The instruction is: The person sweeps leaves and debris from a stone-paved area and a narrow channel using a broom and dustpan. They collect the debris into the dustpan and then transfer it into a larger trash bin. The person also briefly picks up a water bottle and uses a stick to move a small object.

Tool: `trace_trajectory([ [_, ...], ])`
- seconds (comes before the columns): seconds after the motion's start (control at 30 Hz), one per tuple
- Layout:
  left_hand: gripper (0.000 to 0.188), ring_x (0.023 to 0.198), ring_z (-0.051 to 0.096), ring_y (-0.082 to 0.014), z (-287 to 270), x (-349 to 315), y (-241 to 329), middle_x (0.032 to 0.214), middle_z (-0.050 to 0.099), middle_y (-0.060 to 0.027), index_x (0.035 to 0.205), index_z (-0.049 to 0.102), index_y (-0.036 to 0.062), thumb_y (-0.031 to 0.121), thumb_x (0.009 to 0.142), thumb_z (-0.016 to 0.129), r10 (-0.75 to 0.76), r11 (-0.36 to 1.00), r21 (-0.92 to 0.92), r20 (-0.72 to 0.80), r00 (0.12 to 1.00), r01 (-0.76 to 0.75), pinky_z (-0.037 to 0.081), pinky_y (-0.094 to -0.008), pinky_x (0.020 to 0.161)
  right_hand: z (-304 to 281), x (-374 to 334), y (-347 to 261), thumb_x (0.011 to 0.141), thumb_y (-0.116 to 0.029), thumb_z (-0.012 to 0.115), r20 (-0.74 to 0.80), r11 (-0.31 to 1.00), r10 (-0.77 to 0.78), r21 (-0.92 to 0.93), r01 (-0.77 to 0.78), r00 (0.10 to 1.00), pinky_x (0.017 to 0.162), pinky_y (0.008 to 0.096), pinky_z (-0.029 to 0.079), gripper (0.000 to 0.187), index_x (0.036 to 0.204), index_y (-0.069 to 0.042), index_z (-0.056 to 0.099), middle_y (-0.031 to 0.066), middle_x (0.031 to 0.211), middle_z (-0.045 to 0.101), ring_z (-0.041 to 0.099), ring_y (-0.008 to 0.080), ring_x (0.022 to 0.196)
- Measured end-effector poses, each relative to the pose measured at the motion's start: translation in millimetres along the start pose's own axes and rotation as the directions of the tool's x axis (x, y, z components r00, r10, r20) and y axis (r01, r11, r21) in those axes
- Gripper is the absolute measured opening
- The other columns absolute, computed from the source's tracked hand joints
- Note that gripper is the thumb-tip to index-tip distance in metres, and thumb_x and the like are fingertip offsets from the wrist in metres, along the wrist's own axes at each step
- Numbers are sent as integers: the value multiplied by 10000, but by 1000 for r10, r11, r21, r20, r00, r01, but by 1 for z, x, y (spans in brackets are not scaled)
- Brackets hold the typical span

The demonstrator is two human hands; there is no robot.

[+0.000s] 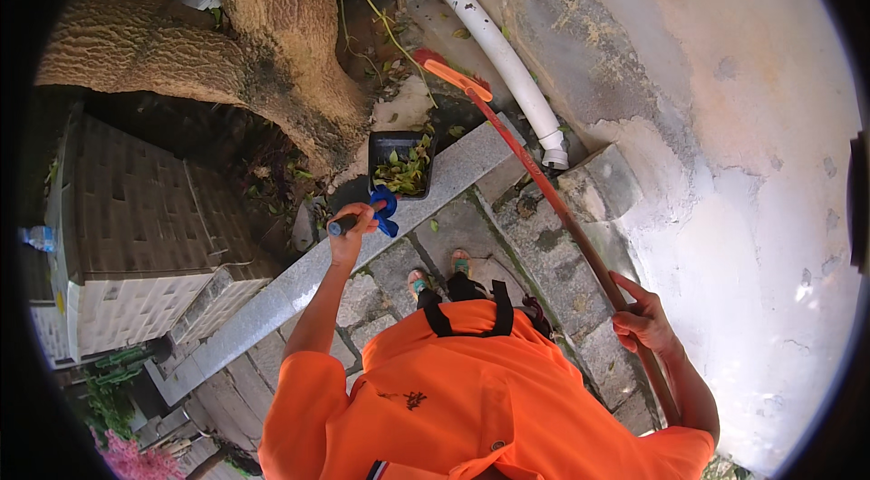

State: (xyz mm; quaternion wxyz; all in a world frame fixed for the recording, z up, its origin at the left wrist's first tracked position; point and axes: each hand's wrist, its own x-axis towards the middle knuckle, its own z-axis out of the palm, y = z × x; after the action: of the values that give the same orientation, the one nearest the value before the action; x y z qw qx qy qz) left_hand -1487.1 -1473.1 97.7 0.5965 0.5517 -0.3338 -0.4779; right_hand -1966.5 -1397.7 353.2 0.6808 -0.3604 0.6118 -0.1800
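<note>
My left hand is closed round the upper end of a long-handled dustpan. Blue material is wrapped about its handle just beyond my fingers. Green and yellowish leaves lie in the black pan, which is at the stone curb beside the tree's base. Out to the right, my right hand grips the reddish-brown stick of a broom, thumb along the shaft. The broom slants up and left to an orange head with red bristles, near the ground beyond the curb.
A forked tree trunk rises at upper left. A white drainpipe runs beside the peeling wall on the right. The pale curb crosses diagonally, bordering stone paving. A tiled block structure stands at left.
</note>
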Motion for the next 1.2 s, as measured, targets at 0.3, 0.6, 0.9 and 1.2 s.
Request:
trace_trajectory([
  [0.3,119,637,630,-169,-35,-83,27,749,648,-85,824,651,40,150,822,698,-17,970,239,-104,994,42,521,-330,546,-67,193,6,746,71,551,31,996,-24,-79,27,999,310,273,353,681,1378,-128,389,72,537,517,454,136,354],
  [0.6,139,662,660,-181,-52,-191,34,754,654,-103,873,643,-26,94,813,678,-188,978,-16,-502,844,208,558,-294,583,-28,240,-23,749,55,550,296,942,183,-326,-81,938,345,269,343,698,1395,-126,355,44,545,482,434,119,382],
  [0.9,231,644,664,-243,-44,-305,71,749,637,-153,873,615,-63,154,804,649,-199,952,28,-703,683,306,561,-325,588,23,217,-29,777,55,533,561,929,277,-365,-67,781,357,281,337,696,1422,-63,300,43,556,497,428,113,382],
  [1.2,245,638,664,-260,-82,-369,25,780,639,-149,893,601,-45,170,795,664,-276,924,-38,-755,594,380,570,-340,585,54,204,-12,815,29,517,602,887,220,-451,100,768,358,256,363,644,1415,-29,289,29,544,505,449,99,373],
])
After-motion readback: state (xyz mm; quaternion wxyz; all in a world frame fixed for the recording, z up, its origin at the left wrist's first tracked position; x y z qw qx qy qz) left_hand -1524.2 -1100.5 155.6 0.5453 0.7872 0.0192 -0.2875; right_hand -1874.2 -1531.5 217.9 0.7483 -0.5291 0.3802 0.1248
